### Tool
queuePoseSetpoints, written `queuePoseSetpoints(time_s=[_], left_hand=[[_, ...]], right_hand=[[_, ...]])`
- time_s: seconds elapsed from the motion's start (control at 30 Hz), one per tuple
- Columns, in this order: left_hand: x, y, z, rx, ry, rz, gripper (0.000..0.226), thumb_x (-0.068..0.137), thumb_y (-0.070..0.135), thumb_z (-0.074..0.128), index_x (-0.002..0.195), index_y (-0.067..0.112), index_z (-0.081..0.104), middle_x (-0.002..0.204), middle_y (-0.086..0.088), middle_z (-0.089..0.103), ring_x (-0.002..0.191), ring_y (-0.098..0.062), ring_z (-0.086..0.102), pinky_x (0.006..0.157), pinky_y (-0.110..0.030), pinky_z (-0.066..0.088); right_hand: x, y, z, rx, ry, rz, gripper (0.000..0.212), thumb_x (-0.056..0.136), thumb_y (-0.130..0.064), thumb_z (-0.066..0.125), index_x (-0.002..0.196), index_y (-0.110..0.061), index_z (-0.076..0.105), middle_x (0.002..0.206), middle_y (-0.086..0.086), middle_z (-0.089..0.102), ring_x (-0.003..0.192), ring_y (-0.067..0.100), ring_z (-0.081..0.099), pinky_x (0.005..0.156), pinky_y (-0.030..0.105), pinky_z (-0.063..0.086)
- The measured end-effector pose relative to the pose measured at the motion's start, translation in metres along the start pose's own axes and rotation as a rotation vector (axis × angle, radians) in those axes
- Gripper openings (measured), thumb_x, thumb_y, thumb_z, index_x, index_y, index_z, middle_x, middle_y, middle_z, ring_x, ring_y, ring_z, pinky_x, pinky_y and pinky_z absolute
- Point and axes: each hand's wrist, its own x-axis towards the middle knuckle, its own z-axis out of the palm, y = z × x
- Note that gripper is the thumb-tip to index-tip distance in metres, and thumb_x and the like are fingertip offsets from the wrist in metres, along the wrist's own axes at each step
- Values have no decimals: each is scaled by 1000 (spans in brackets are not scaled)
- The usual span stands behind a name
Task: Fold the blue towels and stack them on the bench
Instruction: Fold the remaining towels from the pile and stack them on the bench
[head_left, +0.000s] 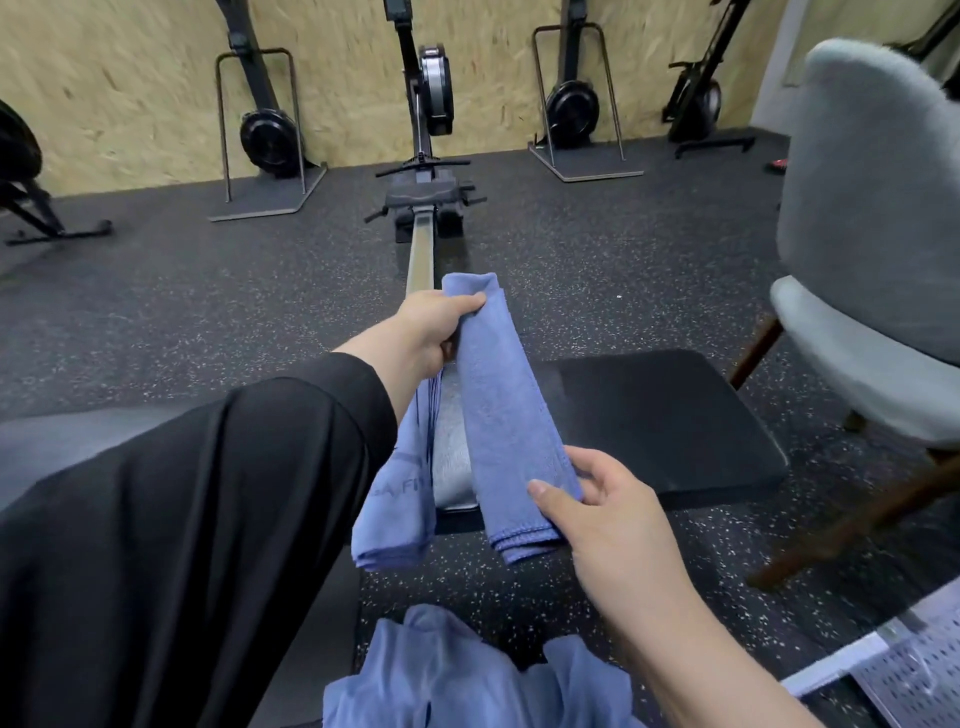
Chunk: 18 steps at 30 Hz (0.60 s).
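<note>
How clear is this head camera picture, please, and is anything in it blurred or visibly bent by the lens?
Head view: even indoor light, no harsh glare; the blue towel held by the left hand and right hand is fairly sharp; the grey chair and the wall machines bow outward at the edges from wide-angle distortion, slightly soft.

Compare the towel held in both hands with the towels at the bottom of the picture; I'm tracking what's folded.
The held towel is a narrow folded strip, stretched between left hand and right hand; the bottom towels lie loose, crumpled and untouched. Both are blue.
</note>
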Motion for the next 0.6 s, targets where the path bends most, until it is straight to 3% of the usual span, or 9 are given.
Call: queuePoseSetpoints(time_s=[0.1, 0.23, 0.27, 0.33, 0.37, 0.43, 0.53, 0.6], left_hand=[[28, -7, 9, -10, 4, 7, 13, 90, 18, 76, 85, 12, 65, 82, -6, 66, 73, -22, 63, 64, -30, 50], [65, -1, 13, 57, 15, 31, 32, 84, 32, 81, 93, 7, 64, 96, -10, 66, 85, -27, 64, 74, -35, 53], [72, 0, 13, 158, 7, 42, 49, 81, 42, 82, 104, 4, 64, 104, -9, 65, 92, -27, 65, 78, -36, 54], [77, -5, 14, 585, -26, 86, 76, 85, 55, 73, 132, -1, 52, 124, -10, 59, 110, -29, 61, 90, -37, 51], [77, -13, 16, 794, 6, 153, 74, 93, 53, 64, 140, -1, 44, 133, -11, 54, 118, -30, 56, 94, -37, 47], [72, -34, 18, 950, 97, 292, 65, 102, 42, 52, 152, 7, 32, 151, -15, 41, 134, -34, 45, 107, -40, 40], [54, -70, 15, 1004, 116, 516, 43, 101, 27, 48, 142, 14, 49, 148, -15, 41, 134, -38, 44, 105, -48, 41], [37, -89, 13, 1063, 86, 577, 34, 101, 25, 48, 131, 13, 60, 143, -17, 46, 129, -39, 47, 101, -52, 44]], right_hand=[[28, 5, 6, -54, 38, -26, 28, 91, -11, 75, 117, -16, 66, 85, -9, 79, 75, 5, 75, 63, 14, 53], [62, 5, 15, -168, 96, -48, 27, 88, -21, 77, 113, -23, 66, 83, -9, 78, 75, 4, 74, 70, 24, 57], [70, 7, 16, -232, 104, -39, 28, 87, -26, 78, 113, -24, 66, 84, -8, 78, 78, 6, 73, 76, 31, 58], [85, 19, 18, -414, 88, -8, 33, 85, -36, 78, 114, -26, 67, 94, -9, 75, 88, 12, 70, 83, 38, 56], [89, 25, 18, -496, 77, -4, 36, 84, -41, 77, 116, -27, 67, 102, -9, 72, 94, 14, 68, 86, 39, 55], [93, 36, 17, -567, 90, -38, 44, 83, -49, 76, 120, -29, 65, 113, -9, 63, 106, 15, 61, 93, 40, 51], [92, 40, 15, -602, 147, -194, 60, 80, -49, 79, 131, -33, 52, 124, -10, 49, 119, 15, 49, 101, 38, 44], [92, 42, 14, -661, 134, -320, 47, 83, -43, 77, 124, -35, 55, 126, -13, 46, 121, 14, 44, 104, 41, 41]])
